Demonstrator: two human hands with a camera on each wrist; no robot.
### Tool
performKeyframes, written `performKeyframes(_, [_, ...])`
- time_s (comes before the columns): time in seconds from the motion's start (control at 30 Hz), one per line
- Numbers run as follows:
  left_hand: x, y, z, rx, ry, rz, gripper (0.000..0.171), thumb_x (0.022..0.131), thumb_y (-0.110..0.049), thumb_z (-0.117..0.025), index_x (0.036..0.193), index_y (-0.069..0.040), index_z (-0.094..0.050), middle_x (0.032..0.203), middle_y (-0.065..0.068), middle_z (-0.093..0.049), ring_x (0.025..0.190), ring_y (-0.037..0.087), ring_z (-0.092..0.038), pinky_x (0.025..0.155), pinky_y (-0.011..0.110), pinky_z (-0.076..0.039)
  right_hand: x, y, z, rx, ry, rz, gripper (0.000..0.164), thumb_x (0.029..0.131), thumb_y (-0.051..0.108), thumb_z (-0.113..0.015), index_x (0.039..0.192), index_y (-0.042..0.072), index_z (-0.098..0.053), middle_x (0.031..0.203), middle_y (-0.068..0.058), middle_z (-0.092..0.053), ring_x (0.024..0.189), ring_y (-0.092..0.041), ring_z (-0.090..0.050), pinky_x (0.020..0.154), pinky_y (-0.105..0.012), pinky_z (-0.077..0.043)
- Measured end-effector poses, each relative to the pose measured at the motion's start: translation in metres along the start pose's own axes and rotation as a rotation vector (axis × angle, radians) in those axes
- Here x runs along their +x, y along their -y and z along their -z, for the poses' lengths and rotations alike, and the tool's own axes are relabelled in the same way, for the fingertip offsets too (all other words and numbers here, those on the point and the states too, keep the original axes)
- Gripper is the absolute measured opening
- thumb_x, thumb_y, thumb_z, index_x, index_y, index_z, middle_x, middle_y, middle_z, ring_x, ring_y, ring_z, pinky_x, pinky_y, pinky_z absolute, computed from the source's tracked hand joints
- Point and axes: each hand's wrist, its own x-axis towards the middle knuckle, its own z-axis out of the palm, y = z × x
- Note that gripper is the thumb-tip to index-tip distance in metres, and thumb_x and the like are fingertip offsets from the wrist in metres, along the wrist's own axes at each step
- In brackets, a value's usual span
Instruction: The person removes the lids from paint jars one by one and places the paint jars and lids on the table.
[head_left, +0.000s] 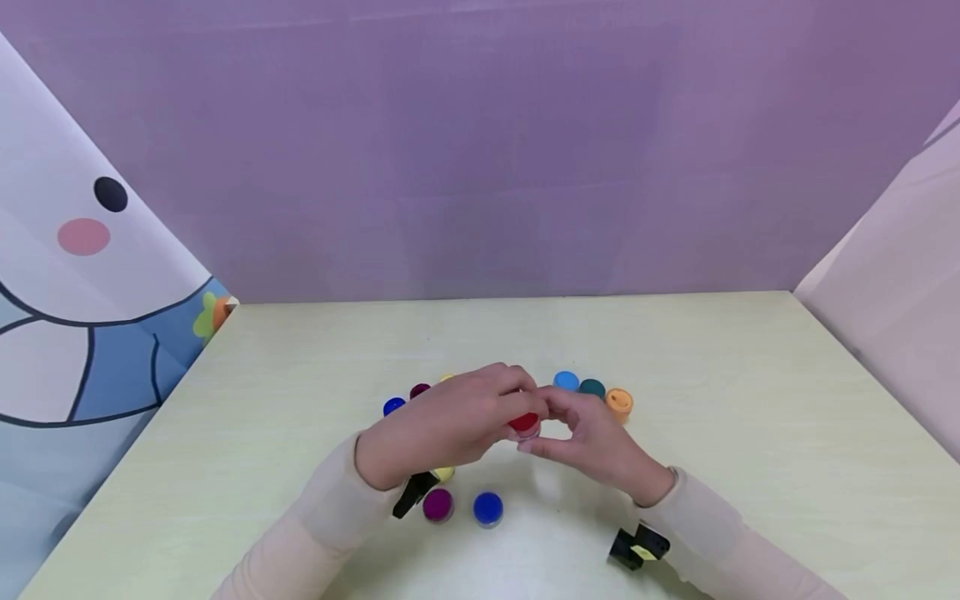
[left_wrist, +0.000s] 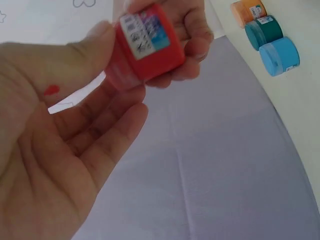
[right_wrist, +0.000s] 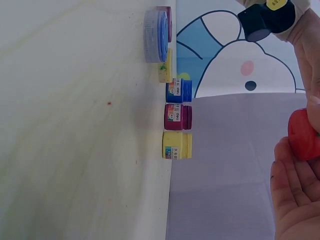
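Observation:
Both hands hold one small red paint jar (head_left: 524, 422) up over the table. My left hand (head_left: 457, 414) reaches across from the left, and its thumb and fingers grip the clearer end of the jar (left_wrist: 150, 50). From the other side my right hand (head_left: 596, 437) pinches the red, labelled body with thumb and fingertips. In the right wrist view, the red jar (right_wrist: 302, 135) shows at the right edge beside an outstretched palm.
Blue (right_wrist: 175, 90), magenta (right_wrist: 174, 116) and yellow (right_wrist: 173, 145) jars stand in a row at the left. Light blue (head_left: 566, 381), teal (head_left: 592, 388) and orange (head_left: 619, 402) jars stand at the right. Nearer lie purple (head_left: 438, 505), blue (head_left: 488, 509) and yellow (head_left: 444, 473) round pieces.

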Motion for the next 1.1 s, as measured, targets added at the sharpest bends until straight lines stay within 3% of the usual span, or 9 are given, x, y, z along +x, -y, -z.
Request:
performKeyframes(0.23, [0.002, -0.002, -0.004, -0.065, -0.051, 0.058, 0.029, 0.077, 0.001, -0.068, 0.101, -0.012, -0.059, 0.098, -0.001, -0.053, 0.093, 0.015, -0.049, 0.081, 0.013, -0.038, 0.002, 0.012, 0.000, -0.023, -0.054, 0.043, 0.036, 0.072, 0.002, -0.073, 0.104, 0.007, -0.058, 0.097, 0.001, -0.063, 0.086, -0.014, -0.060, 0.078, -0.036, -0.049])
performKeyframes(0.53, [0.003, -0.007, -0.006, -0.174, -0.095, 0.119, 0.027, 0.078, -0.002, -0.068, 0.101, -0.013, -0.061, 0.092, -0.004, -0.050, 0.088, 0.011, -0.045, 0.077, 0.012, -0.037, 0.003, 0.033, 0.002, -0.024, -0.065, 0.038, 0.034, 0.070, -0.003, -0.072, 0.100, 0.002, -0.058, 0.093, -0.001, -0.062, 0.083, -0.014, -0.057, 0.077, -0.036, -0.049])
performKeyframes(0.8, [0.006, -0.015, -0.008, -0.153, -0.053, 0.229, 0.026, 0.077, 0.001, -0.067, 0.099, -0.012, -0.059, 0.091, -0.003, -0.048, 0.085, 0.012, -0.041, 0.073, 0.013, -0.037, 0.000, 0.017, 0.000, -0.071, -0.104, 0.037, 0.030, 0.071, 0.003, -0.074, 0.098, 0.009, -0.060, 0.092, 0.003, -0.064, 0.084, -0.013, -0.059, 0.076, -0.036, -0.050])
performKeyframes(1.1, [0.006, -0.014, -0.008, -0.128, -0.060, 0.223, 0.026, 0.076, 0.002, -0.068, 0.093, -0.013, -0.057, 0.092, -0.002, -0.048, 0.085, 0.013, -0.042, 0.072, 0.015, -0.037, -0.003, 0.000, -0.003, -0.124, -0.156, 0.015, 0.028, 0.072, 0.017, -0.076, 0.097, 0.018, -0.062, 0.090, 0.010, -0.064, 0.082, -0.010, -0.059, 0.073, -0.040, -0.050])
